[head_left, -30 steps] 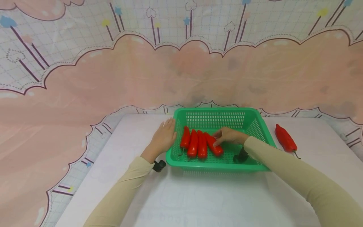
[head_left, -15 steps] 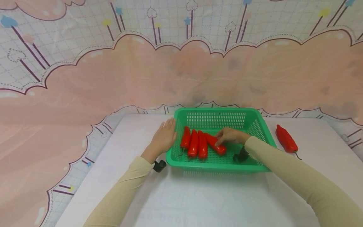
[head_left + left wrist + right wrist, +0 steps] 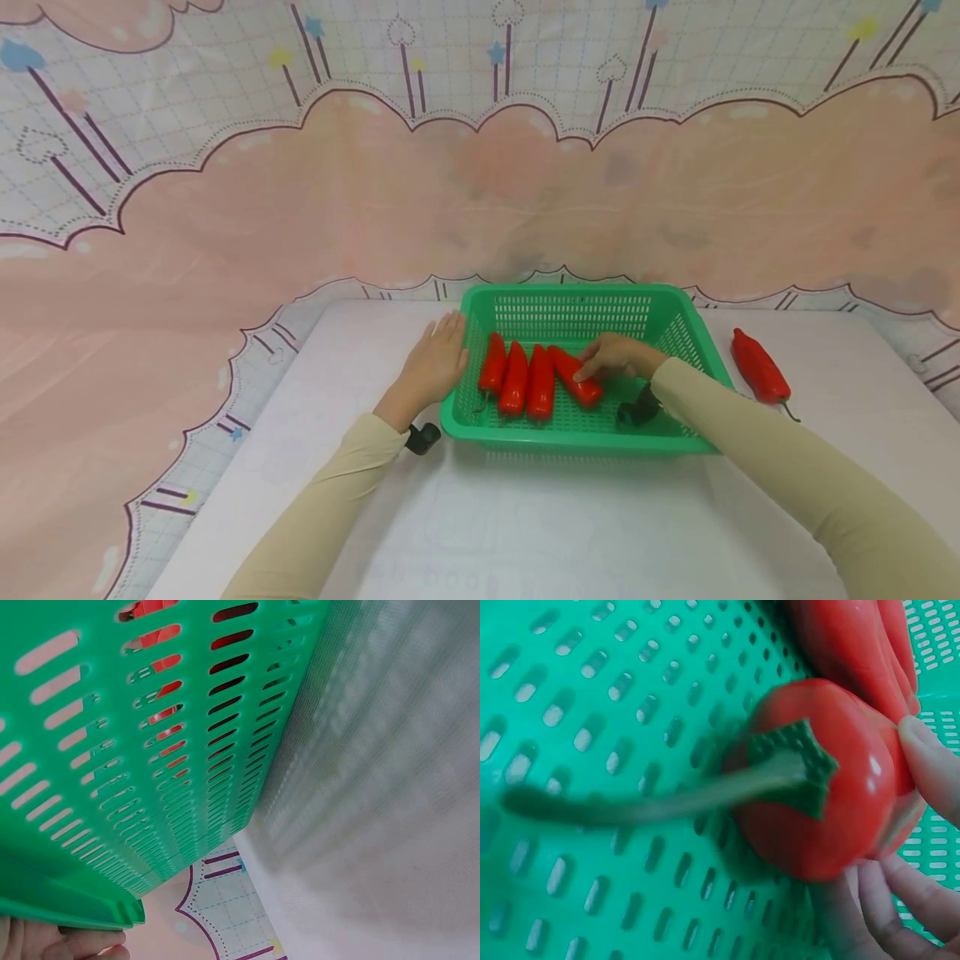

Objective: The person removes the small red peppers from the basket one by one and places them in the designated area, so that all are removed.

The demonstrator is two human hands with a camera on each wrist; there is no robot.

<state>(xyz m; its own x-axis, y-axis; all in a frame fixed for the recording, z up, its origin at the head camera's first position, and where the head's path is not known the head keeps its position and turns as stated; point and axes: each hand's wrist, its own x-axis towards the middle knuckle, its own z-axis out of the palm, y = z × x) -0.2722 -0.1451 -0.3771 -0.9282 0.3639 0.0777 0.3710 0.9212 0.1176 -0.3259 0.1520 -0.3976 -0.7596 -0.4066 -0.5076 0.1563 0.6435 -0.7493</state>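
Closest to me, at the bottom of what I see, my two beige sleeves (image 3: 795, 483) reach forward, with a black wrist camera (image 3: 423, 438) at each cuff. Beyond them sits the green basket (image 3: 570, 442), one long side facing me. Inside it, right of the middle, my right hand (image 3: 618, 354) pinches one red pepper (image 3: 855, 795), thumb (image 3: 934, 772) against one side and fingers (image 3: 930, 904) curled against the other. My left hand (image 3: 431, 367) lies along the basket's left rim, its fingers straight, touching the rim and holding nothing.

Left of the pinched pepper, three more lie nearly side by side: the leftmost pepper (image 3: 493, 367), the second pepper (image 3: 514, 383) and the third pepper (image 3: 540, 385). Mine slants; whether it touches the third I cannot tell. Outside the basket, near its right side, lies a loose pepper (image 3: 760, 367).

I judge the work well along: three peppers rest in a row, one is not yet let go, and the loose one has no hand on it.

Around all this spreads the white surface (image 3: 555, 525), faintly lettered. Furthest off hangs a printed cloth (image 3: 525, 208), peach clouds under hearts and stars, hiding whatever room lies behind.
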